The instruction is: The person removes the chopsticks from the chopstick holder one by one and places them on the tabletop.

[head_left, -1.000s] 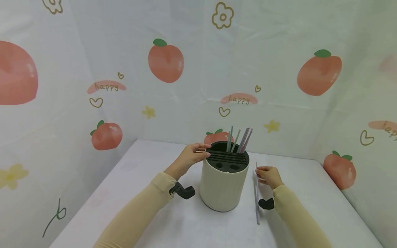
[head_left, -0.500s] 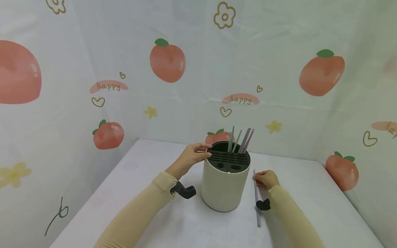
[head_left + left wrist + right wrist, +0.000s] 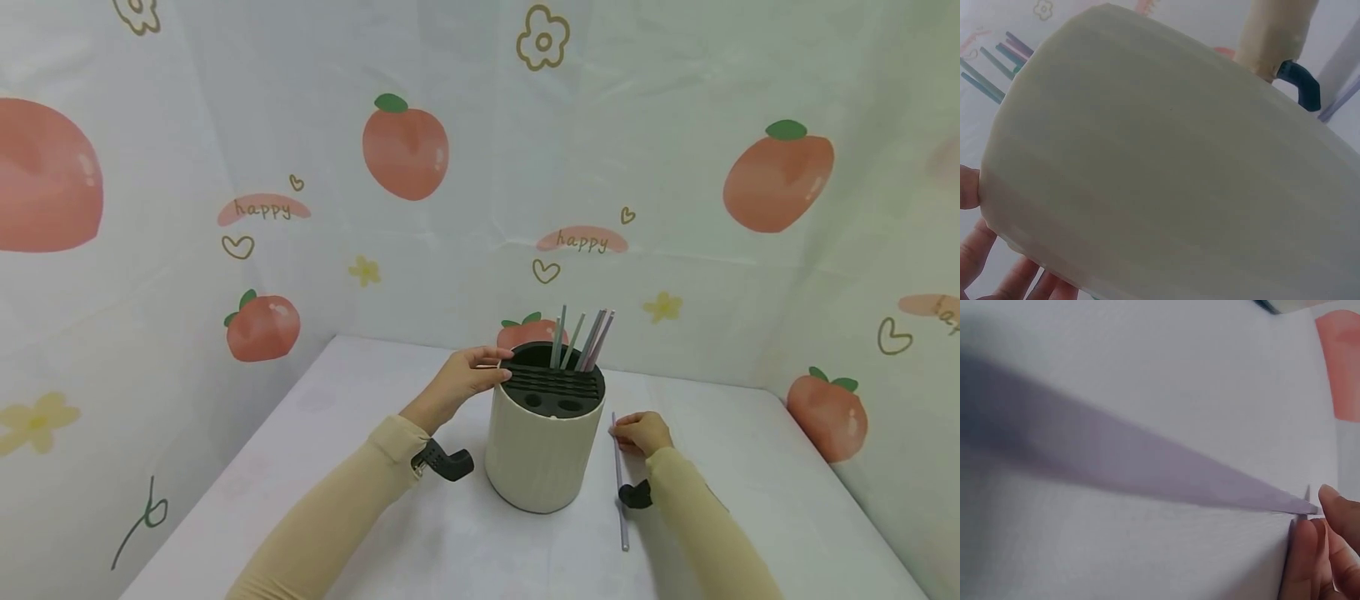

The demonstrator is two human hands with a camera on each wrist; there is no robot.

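Observation:
A round cream utensil holder (image 3: 537,458) with a black slotted insert (image 3: 555,385) stands upright on the table. My left hand (image 3: 468,372) grips its upper left rim, the thumb in front and the other fingers spread behind; in the left wrist view its cream wall (image 3: 1166,162) fills most of the picture. To the right of the holder, a thin purple straw-like stick (image 3: 620,500) lies along the white table. My right hand (image 3: 643,432) pinches its far end between thumb and fingertips, which also shows in the right wrist view, where the purple stick (image 3: 1166,469) runs up to the fingers.
Several thin green and purple sticks (image 3: 597,340) stand in the holder's rear opening. The white cloth on the table (image 3: 750,467) reaches a fruit-printed backdrop (image 3: 450,250) behind and at both sides. A black wrist camera (image 3: 636,495) hangs close to the lying stick.
My right hand has come slightly left and nearer, its fingers closing on the stick's far end. My left hand stays on the holder. The head view has shifted a little.

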